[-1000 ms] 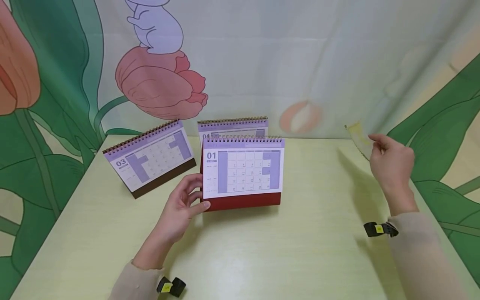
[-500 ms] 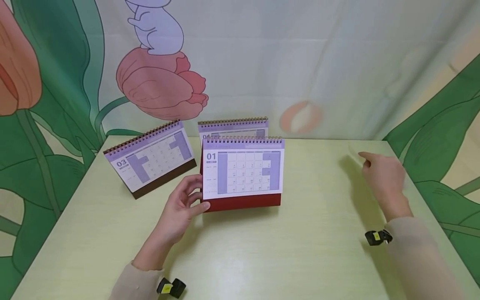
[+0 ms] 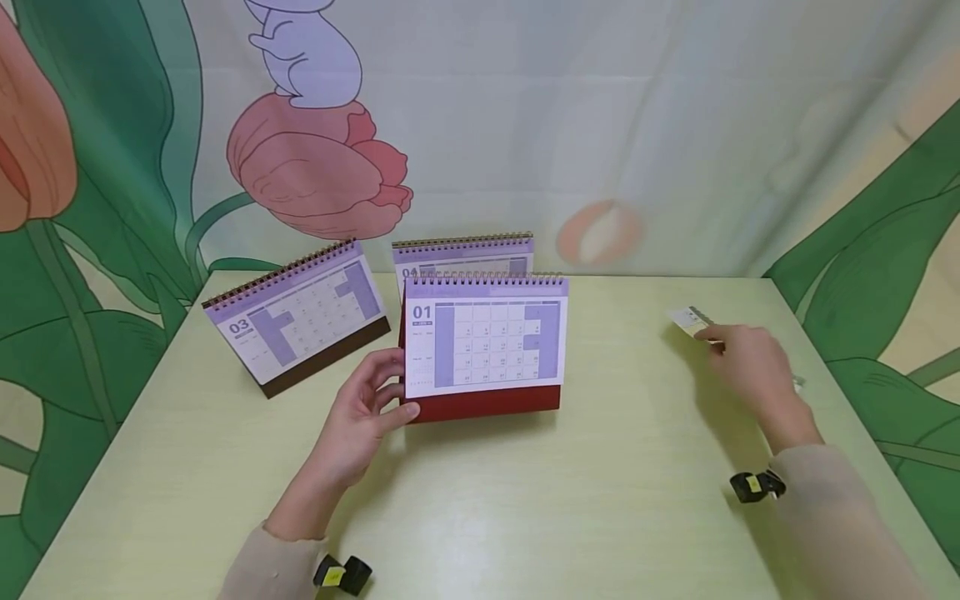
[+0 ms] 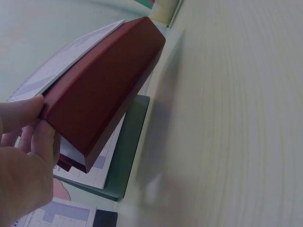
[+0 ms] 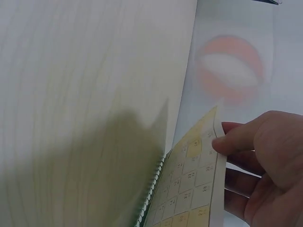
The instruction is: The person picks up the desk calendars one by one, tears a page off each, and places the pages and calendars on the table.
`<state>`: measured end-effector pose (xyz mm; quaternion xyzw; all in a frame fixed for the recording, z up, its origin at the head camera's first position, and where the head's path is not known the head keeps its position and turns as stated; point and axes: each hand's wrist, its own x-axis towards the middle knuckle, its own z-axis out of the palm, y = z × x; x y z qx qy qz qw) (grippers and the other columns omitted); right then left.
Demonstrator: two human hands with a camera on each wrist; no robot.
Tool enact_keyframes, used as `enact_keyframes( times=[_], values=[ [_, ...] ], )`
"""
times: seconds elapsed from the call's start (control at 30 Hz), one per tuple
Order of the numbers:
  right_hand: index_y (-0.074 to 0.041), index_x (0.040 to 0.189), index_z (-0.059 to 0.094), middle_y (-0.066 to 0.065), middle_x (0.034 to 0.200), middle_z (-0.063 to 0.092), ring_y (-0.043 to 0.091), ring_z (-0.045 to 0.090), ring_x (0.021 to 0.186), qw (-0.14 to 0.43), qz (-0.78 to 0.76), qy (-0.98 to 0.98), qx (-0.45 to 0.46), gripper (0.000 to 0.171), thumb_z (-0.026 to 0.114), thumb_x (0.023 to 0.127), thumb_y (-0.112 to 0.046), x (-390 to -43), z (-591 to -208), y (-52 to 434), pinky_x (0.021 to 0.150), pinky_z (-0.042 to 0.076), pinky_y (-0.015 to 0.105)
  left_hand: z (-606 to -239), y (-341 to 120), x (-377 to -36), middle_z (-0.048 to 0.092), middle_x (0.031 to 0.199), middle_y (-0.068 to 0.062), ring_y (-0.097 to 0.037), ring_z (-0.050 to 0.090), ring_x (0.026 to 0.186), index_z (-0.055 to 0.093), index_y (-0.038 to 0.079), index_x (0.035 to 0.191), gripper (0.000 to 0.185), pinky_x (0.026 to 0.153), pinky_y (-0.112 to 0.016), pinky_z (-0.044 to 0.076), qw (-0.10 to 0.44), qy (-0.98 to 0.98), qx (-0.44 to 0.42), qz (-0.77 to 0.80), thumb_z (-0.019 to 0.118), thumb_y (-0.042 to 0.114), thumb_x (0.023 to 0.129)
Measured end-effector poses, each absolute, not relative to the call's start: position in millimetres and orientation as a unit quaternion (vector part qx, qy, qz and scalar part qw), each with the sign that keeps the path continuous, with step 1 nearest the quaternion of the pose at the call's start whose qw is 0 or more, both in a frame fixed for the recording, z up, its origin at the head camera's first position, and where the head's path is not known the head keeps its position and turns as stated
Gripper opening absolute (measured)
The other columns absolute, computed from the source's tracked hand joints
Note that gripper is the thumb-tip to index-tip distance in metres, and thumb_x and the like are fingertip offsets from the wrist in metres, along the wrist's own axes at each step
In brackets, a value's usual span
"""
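Note:
My left hand [image 3: 360, 417] grips the lower left edge of a red-based desk calendar [image 3: 487, 342] marked 01, thumb at the front and fingers behind. In the left wrist view its red base [image 4: 104, 85] is tilted, with a shadow on the table to one side. Over on the right, my right hand [image 3: 750, 367] pinches a small yellow-and-white spiral-bound calendar [image 3: 688, 321]. The right wrist view shows thumb and fingers at the free edge of its page [image 5: 189, 179], with the spiral [image 5: 151, 191] along the opposite side. My hand hides much of this calendar in the head view.
A brown-based calendar [image 3: 296, 321] marked 03 stands at the left. Behind the red one stands a calendar [image 3: 465, 246] marked 04, mostly hidden; its green base [image 4: 128, 146] shows in the left wrist view. A flower-printed curtain [image 3: 487, 142] hangs behind the pale table [image 3: 600, 500].
My right hand has come left and down with the small calendar, whose visible end has swung from upright to lower and flatter. The left hand and the red-based calendar stay in place.

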<state>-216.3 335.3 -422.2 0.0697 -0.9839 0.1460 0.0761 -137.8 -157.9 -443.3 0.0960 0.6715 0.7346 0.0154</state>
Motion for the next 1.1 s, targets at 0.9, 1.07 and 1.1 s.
enact_keyframes(
  times=[0.9,1.07,1.1],
  values=[
    [0.003,0.118,0.072,0.028,0.119,0.067,0.046,0.062,0.109,-0.056,0.168,-0.98,0.09,0.033,0.059,0.088,0.002,-216.2,-445.6,340.5,0.091,0.048,0.062,-441.3,-157.9,-138.2,0.059,0.13,-0.013,-0.028,0.064,0.106,0.046,0.004,0.14,0.06,0.087,-0.032,0.057,0.032,0.654,0.101,0.749,0.061,-0.023,0.088],
    [0.003,0.119,0.071,0.027,0.118,0.069,0.047,0.062,0.111,-0.044,0.179,-0.977,0.108,0.032,0.06,0.09,0.0,-217.9,-439.7,329.4,0.093,0.048,0.062,-441.0,-157.3,-138.9,0.059,0.131,-0.012,-0.027,0.064,0.108,0.046,0.004,0.139,0.059,0.088,-0.032,0.057,0.035,0.653,0.101,0.75,0.061,-0.023,0.088],
    [0.003,0.12,0.071,0.026,0.117,0.069,0.047,0.062,0.111,-0.044,0.184,-0.976,0.111,0.031,0.061,0.09,0.0,-218.2,-438.2,326.9,0.093,0.048,0.062,-441.0,-157.1,-138.9,0.059,0.131,-0.012,-0.027,0.064,0.108,0.046,0.004,0.139,0.059,0.087,-0.032,0.058,0.035,0.653,0.101,0.75,0.061,-0.023,0.088]
  ],
)
